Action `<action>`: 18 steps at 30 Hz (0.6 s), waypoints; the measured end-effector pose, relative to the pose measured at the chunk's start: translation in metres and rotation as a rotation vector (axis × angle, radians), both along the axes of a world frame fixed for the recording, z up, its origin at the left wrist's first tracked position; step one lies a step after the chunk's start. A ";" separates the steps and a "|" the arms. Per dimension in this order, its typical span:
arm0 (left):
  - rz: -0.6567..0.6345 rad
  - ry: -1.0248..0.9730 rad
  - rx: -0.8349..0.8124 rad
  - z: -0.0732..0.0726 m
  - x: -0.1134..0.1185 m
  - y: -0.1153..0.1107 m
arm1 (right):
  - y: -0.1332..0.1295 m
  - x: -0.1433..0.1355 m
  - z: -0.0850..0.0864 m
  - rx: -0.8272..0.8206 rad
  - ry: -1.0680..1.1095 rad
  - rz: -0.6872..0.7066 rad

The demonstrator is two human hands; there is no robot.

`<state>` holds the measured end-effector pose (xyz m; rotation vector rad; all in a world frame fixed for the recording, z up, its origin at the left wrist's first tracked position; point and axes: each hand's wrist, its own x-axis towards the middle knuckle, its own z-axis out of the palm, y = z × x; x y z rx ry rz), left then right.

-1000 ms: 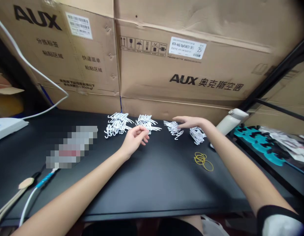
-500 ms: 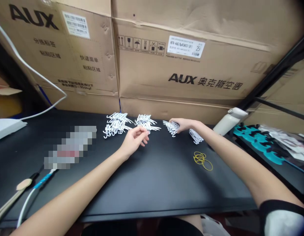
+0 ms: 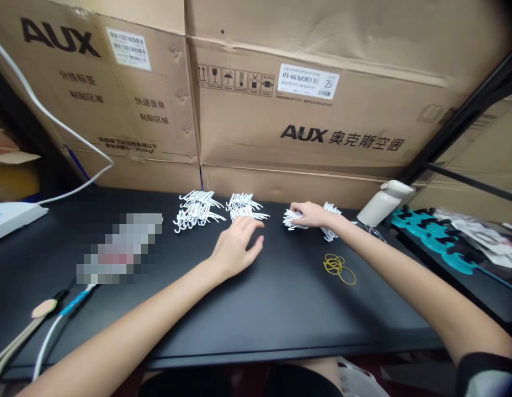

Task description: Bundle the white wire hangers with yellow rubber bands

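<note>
"What's different now?"

"Mainly the right hand (image 3: pixel 310 215). Lay a clock on the black table (image 3: pixel 272 314), with twelve at the cardboard boxes (image 3: pixel 314 110): the hand is at one o'clock. Half a second ago its fingers were spread along a fanned-out bunch of white hooks (image 3: pixel 289 220). Now they are curled round that bunch, which sits more tightly packed."

"Clamped on it?"

"It looks so, though the palm side is hidden. I take it that bunch is now being handled as one handful."

"And the left hand (image 3: pixel 236 249)?"

"Near twelve. Its thumb and fingers were almost pinched together; now there's a clear gap between them, with nothing visible in it. The fingertips are just beside the middle pile of hooks (image 3: pixel 241 205); I can't tell whether they touch. That hand looks free, to my eye."

"Where are the other hooks?"

"The left pile (image 3: pixel 195 212) lies between ten and eleven. The right bunch (image 3: pixel 329 235) is at two, partly behind the right wrist."

"Anything else nearby?"

"Yellow loops (image 3: pixel 336 268), probably rubber bands, at three o'clock, touched by neither hand. The pale bottle (image 3: pixel 380 204) leans at two, beyond the right bunch."
</note>
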<state>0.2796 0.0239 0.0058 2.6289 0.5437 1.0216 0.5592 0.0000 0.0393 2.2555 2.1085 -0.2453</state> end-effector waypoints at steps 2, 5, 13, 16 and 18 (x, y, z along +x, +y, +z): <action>-0.074 0.065 0.191 0.001 0.012 -0.011 | -0.003 -0.013 0.014 -0.080 0.029 0.003; -0.069 0.110 0.263 0.001 0.042 -0.029 | -0.004 -0.038 0.038 -0.273 0.110 0.031; -0.079 -0.034 -0.358 0.007 0.086 -0.020 | 0.006 -0.077 0.060 -0.731 0.238 -0.007; -0.158 -0.001 -0.554 0.004 0.077 -0.004 | 0.009 -0.071 0.054 -0.808 0.331 -0.025; -0.255 0.047 -0.636 0.000 0.071 0.004 | 0.010 -0.062 0.050 -0.877 0.535 -0.048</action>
